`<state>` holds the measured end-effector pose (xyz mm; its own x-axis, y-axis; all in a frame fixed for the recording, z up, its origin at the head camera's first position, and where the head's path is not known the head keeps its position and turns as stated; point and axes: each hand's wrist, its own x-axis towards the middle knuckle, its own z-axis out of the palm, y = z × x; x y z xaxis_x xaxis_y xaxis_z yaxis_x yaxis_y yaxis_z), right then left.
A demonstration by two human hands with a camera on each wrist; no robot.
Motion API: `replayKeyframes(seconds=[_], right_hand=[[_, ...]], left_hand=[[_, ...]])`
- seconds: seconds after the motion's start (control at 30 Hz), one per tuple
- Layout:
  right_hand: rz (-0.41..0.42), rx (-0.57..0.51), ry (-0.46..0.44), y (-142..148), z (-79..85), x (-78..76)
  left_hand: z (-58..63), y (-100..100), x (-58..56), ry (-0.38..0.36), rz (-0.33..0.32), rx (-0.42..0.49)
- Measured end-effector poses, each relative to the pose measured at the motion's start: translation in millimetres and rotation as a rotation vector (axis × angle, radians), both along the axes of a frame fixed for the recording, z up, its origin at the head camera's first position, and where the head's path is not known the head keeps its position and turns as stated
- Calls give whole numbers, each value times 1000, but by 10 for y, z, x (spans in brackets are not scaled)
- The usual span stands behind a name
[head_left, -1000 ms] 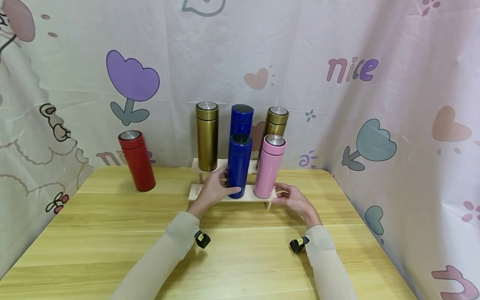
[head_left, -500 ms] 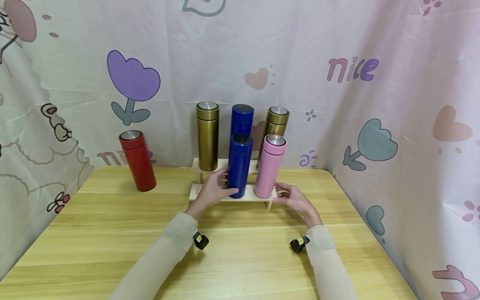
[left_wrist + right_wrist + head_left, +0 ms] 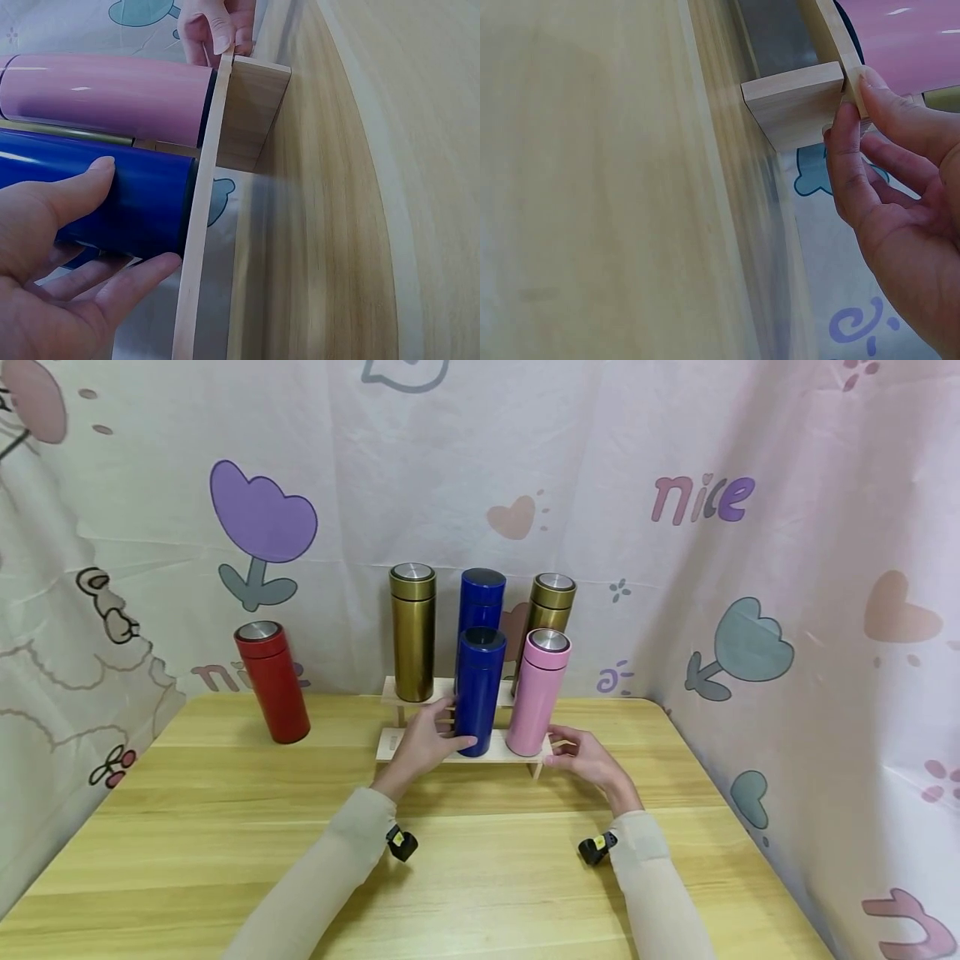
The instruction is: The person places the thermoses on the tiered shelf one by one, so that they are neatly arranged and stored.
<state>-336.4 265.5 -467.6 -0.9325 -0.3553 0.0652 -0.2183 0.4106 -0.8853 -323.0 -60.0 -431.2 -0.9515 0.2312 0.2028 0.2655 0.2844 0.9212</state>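
In the head view my left hand (image 3: 426,745) holds a blue thermos flask (image 3: 480,697) low down, which stands upright on the lower step of a two-step wooden rack (image 3: 388,745). The left wrist view shows the thumb on one side of the blue flask and the fingers on the other, near its base. My right hand (image 3: 588,758) pinches the right end of that lower step between thumb and fingers, plain in the right wrist view. Beside the blue flask, apart from both hands, a pink thermos flask (image 3: 538,693) stands on the same step.
On the upper step stand a gold flask (image 3: 414,639) at left, a second blue flask (image 3: 482,597) and another gold flask (image 3: 553,602), both partly hidden. A red flask (image 3: 276,685) stands on the wooden table (image 3: 480,877) at left. A patterned curtain (image 3: 450,468) hangs behind.
The left thumb has shifted slightly left on the blue flask since one second ago. Flasks, rack and right hand stay as they were; the head view sways slightly.
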Motion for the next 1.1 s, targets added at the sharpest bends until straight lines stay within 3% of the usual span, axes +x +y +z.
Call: replayKeyframes(seconds=[0.43,1.1], right_hand=[[-1,13,-11,-16,15,-17],[2,-15,-8,-6,20,22]], left_hand=[[-5,-37,28,22,20,-1],[16,-162,68,22,-4,-7]])
